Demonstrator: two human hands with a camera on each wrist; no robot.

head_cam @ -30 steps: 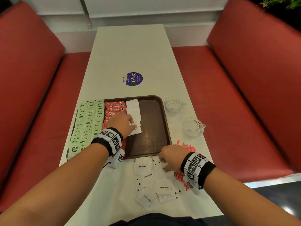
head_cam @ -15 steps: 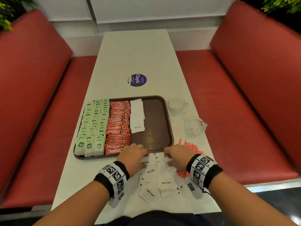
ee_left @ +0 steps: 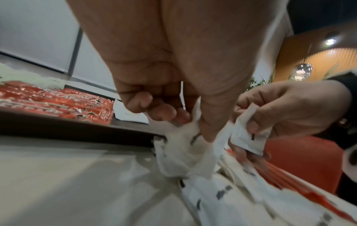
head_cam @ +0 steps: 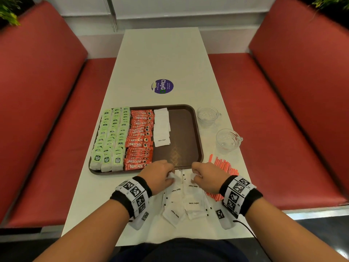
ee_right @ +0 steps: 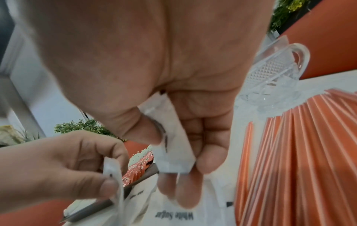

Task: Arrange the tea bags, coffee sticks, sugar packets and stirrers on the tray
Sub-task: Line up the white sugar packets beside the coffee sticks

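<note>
Both hands hovered over the loose sugar packets [head_cam: 190, 201] at the tray's [head_cam: 198, 133] six o'clock edge. The left hand [head_cam: 157, 175] pinched one packet [ee_left: 185, 134]; the right hand [head_cam: 205, 176] pinched another [ee_right: 173, 146], long axis upright.

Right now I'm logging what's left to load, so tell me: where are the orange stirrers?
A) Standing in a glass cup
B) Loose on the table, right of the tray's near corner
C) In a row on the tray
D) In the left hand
B: the orange stirrers lie in a loose pile on the table, off the tray and beside the right hand.
</note>
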